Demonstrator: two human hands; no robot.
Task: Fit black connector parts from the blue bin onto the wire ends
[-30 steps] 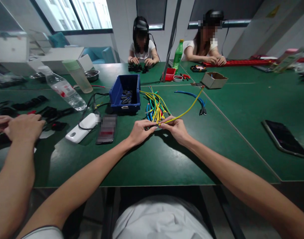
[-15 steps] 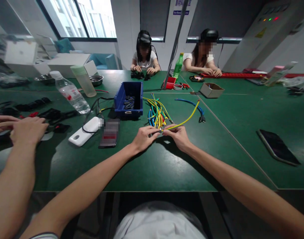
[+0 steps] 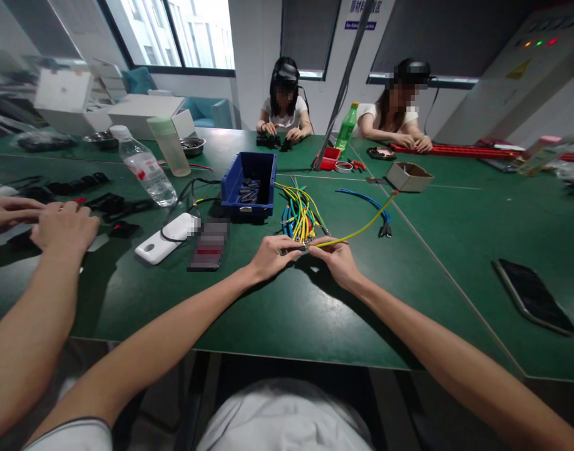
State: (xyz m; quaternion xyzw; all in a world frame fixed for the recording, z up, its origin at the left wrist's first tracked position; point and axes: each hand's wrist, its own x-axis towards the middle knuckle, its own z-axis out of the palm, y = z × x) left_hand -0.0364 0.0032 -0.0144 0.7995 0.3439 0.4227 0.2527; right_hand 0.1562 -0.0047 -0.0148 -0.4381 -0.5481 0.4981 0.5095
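My right hand [image 3: 334, 258] pinches a yellow wire [image 3: 366, 227] close to its near end; the rest curves up and away to the right. Facing it, fingertips nearly touching, my left hand [image 3: 278, 255] is closed on a small black sleeve [image 3: 302, 248] at the wire's metal-tipped end. Whether the wire end sits inside the sleeve is too small to tell. Just beyond both hands lies a bundle of yellow, green and blue wires [image 3: 300, 210] with metal terminals. Behind and left of it stands a blue bin [image 3: 247, 210] holding several small dark sleeves.
Blue wires [image 3: 367, 198] with black ends lie to the right. Left are a white power bank [image 3: 164, 241], a phone [image 3: 209, 245] and a water bottle [image 3: 148, 169]. A co-worker's hands [image 3: 66, 225] work at far left. Another phone [image 3: 533, 294] lies right; two people sit opposite.
The camera view has shifted slightly, moving the table's objects in the picture. Both hands keep nearly the same pinch; the yellow wire's free end points farther right.
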